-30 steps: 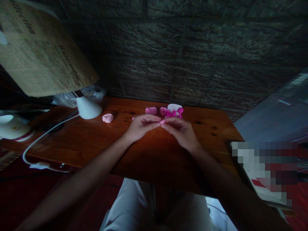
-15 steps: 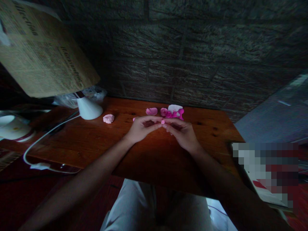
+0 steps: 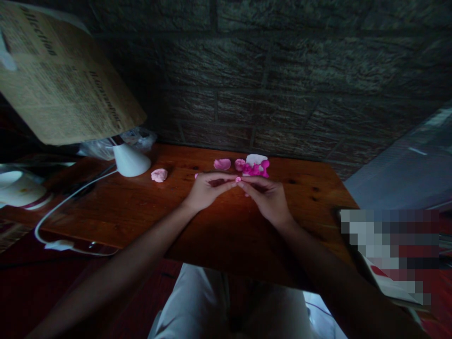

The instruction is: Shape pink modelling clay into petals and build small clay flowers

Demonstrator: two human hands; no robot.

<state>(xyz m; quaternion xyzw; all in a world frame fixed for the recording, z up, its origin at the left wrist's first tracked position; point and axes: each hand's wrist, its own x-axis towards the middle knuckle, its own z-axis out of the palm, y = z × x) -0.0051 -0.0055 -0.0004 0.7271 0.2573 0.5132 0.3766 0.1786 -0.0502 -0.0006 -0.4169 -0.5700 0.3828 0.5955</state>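
Over the counter [image 3: 219,216], out from its back edge, the left hand [image 3: 202,190] and right hand [image 3: 270,195] meet fingertip to fingertip, both pinching a small pink piece [image 3: 238,179], seemingly for fine control, with pink lumps [image 3: 240,164] along the back edge beyond.

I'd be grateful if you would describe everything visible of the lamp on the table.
The lamp has a broad tan shade with newspaper-style print and a smooth white cone-shaped base, perhaps plastic or metal. It stands towards the left of the wooden table. A white cord loops past the table's edge to a white inline piece. Crumpled clear plastic lies behind; contact is unclear. Neither hand touches it.
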